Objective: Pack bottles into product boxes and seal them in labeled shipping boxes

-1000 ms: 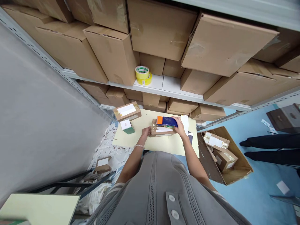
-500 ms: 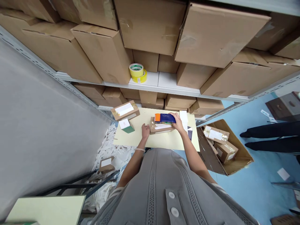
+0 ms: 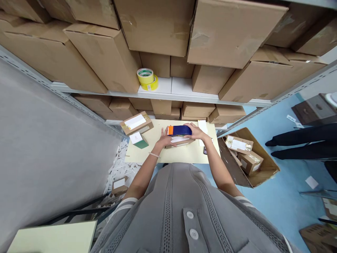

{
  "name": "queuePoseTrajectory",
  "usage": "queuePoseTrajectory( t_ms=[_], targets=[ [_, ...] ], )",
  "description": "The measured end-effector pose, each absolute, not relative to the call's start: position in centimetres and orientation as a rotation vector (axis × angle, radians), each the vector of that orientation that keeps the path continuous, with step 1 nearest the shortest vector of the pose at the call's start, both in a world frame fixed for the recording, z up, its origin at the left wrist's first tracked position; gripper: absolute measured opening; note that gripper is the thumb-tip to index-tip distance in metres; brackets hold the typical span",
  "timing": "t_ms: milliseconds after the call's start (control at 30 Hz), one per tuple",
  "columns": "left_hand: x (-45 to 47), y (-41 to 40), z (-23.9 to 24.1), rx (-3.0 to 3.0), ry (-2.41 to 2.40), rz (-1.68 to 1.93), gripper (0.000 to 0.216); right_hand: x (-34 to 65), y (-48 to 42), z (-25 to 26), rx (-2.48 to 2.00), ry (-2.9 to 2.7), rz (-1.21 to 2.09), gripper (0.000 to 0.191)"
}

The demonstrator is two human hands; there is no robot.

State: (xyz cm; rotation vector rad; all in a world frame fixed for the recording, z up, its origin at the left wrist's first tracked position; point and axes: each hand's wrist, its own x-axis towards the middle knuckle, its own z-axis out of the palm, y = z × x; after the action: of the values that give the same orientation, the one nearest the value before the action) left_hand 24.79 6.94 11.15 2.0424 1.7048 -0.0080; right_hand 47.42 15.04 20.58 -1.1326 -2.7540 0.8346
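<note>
The right hand (image 3: 194,132) grips the dispenser (image 3: 183,130) over the box (image 3: 179,144), which lies on the pale yellow tabletop (image 3: 147,154), partly hidden by dispenser and hands. The left hand (image 3: 164,139) meets the box's left end; whether it grips is unclear. The white label (image 3: 179,139) is unreadable. Cartons (image 3: 158,28) crowd the shelf (image 3: 181,86); the floor (image 3: 286,179) is blue.

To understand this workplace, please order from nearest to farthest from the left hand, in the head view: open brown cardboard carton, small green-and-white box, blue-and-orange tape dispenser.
From the left hand:
1. Blue-and-orange tape dispenser: close on its right.
2. Small green-and-white box: on its left.
3. Open brown cardboard carton: far to its right.
</note>
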Motion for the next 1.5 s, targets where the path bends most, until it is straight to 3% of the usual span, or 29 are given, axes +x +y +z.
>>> queuePoseTrajectory(
  t_ms=[133, 233, 333, 500, 667, 800, 1033, 1500],
  targets=[
    [25.0, 7.1, 11.0, 1.988, 1.728, -0.026, 0.068, 44.9, 16.5, 23.9, -1.391, -3.015, 0.876, 0.063],
    [25.1, 7.1, 11.0, 1.98, 1.752, 0.006, 0.066, 41.2, 16.9, 25.0, -1.632, -3.109, 0.69, 0.076],
    [25.2, 6.9, 10.8, 2.016, 1.767, 0.005, 0.074, 37.8, 16.3, 24.7, -1.766, -3.017, 0.592, 0.086],
    [25.4, 6.7, 10.4, 2.002, 1.823, 0.018, 0.076, 36.4, 15.2, 23.3, -1.923, -2.824, 0.525, 0.083],
    [25.1, 7.0, 10.4, 2.055, 1.898, 0.147, 0.094, 39.0, 16.2, 23.7, -1.935, -2.791, 0.434, 0.072],
    [24.6, 7.6, 10.6, 2.097, 1.817, 0.27, 0.114, 40.9, 16.6, 24.2, -1.83, -2.862, 0.408, 0.075],
    [24.6, 7.6, 10.9, 2.111, 1.7, 0.362, 0.113, 45.2, 17.6, 24.9, -1.849, -2.955, 0.451, 0.083],
    [24.0, 9.1, 11.1, 2.093, 1.665, 0.372, 0.113, 61.1, 21.0, 25.2, -2.131, -2.953, 0.157, 0.081]
  ],
)
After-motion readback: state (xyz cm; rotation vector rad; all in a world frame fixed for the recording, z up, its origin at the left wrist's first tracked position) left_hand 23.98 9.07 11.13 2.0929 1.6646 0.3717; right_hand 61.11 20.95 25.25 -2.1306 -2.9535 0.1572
